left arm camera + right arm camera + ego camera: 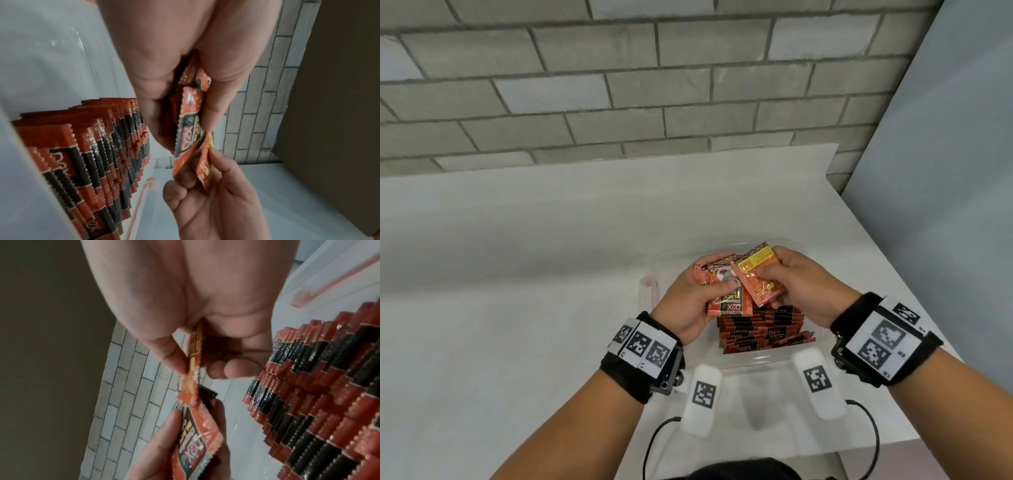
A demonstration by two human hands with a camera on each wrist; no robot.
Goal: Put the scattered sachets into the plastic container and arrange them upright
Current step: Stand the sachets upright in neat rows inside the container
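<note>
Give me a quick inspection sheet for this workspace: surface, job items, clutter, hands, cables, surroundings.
Surface: white table, set against the wall.
Job's things: clear plastic container holds a row of red-and-black sachets standing on edge; a bunch of sachets and a single sachet, yellow-printed side up, are held above it.
Clutter: nothing seen.
Grippers: left hand grips the bunch; right hand pinches the single sachet.
Cables: black cables run from the wrist rigs toward the body.
Surroundings: grey brick wall behind; plain grey panel at right.
</note>
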